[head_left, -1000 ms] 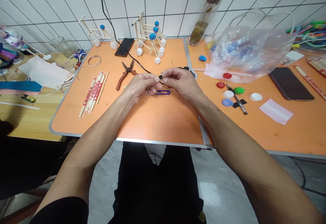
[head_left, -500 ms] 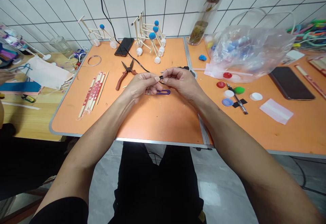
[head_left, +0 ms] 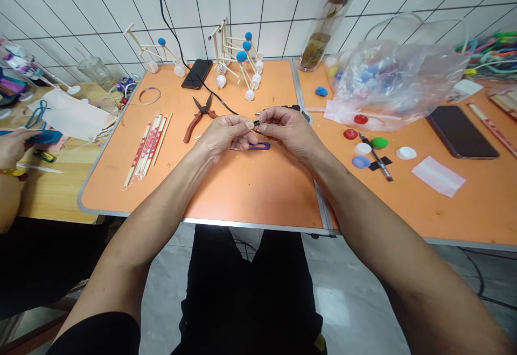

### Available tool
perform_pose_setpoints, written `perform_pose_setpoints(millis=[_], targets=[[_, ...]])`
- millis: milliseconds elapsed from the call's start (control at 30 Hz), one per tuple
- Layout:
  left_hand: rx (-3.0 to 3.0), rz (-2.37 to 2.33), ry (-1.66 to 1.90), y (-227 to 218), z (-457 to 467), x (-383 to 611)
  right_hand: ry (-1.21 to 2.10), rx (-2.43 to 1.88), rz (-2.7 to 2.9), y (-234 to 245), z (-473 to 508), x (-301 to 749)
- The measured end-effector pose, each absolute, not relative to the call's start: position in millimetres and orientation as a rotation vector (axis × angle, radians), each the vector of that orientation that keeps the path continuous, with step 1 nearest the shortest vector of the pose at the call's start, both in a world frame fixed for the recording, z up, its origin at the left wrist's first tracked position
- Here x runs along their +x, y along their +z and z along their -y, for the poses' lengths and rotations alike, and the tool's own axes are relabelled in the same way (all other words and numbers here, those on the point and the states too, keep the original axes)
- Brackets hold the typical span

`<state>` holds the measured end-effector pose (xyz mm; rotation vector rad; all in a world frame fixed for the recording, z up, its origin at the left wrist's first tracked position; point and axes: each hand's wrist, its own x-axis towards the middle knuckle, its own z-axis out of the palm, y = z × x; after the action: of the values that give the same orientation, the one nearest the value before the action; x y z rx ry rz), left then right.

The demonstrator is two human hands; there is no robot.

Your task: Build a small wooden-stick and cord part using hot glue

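Close together above the orange table, my left hand [head_left: 229, 134] and my right hand [head_left: 285, 130] pinch a small black piece [head_left: 256, 123] between thumbs and fingertips. Its exact kind is too small to tell, and the fingers cover most of it. Under the hands lies a purple-blue loop-ended handle [head_left: 260, 146], partly hidden by my left fingers. Red-handled pliers [head_left: 199, 119] rest with jaws parted just left of my left hand. A black cable [head_left: 210, 90] hangs down from above and passes out of sight behind the left hand.
Wrapped chopsticks [head_left: 147, 147] lie to the left. Stick models [head_left: 238, 58] with blue balls and white caps stand at the back, near a phone [head_left: 197, 74]. Rightward are bottle caps [head_left: 379, 143], a pen [head_left: 376, 157], a plastic bag [head_left: 399, 83] and a tea bottle [head_left: 319, 37]. A co-worker's hand [head_left: 14, 147] is far left.
My hands stay almost still around the black piece. At the far left, the co-worker's hand and forearm have come further into view, over the blue sheet, which has shifted.
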<state>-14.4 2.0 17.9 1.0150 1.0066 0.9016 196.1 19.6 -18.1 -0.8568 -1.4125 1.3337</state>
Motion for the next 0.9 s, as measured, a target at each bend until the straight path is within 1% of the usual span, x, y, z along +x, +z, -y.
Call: perform_pose_setpoints(millis=[633, 900], targets=[[0.990, -0.997, 0.864, 24.7, 0.7, -13.4, 1.349, -0.817, 1.428, -15.1, -19.2, 196.4], [0.968, -0.973, 0.841, 26.4, -0.2, -13.9, 1.289, -0.796, 1.477, -12.9, -19.6, 196.6]])
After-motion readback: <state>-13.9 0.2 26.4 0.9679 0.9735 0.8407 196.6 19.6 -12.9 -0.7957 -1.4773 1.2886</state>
